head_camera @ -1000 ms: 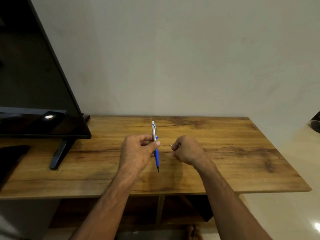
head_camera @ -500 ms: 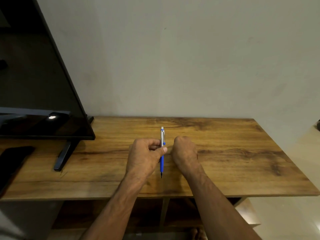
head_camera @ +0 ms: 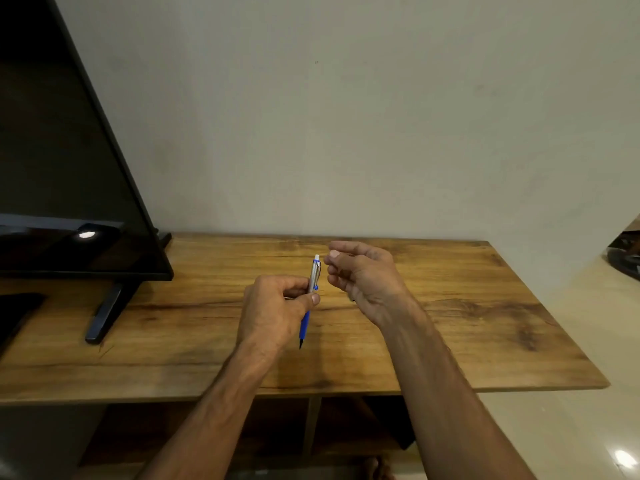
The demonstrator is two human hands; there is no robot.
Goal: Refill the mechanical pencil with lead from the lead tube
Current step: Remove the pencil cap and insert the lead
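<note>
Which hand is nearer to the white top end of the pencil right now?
Right. The right hand has its fingertips just right of the white top end of the pencil; the left hand grips it lower down.

Bare left hand and right hand, forearms uncovered, fingernails trimmed short

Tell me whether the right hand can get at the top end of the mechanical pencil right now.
Probably yes. The right hand hovers just beside the white top of the mechanical pencil, with nothing between them; the left hand grips the barrel lower down, leaving that end bare.
</note>
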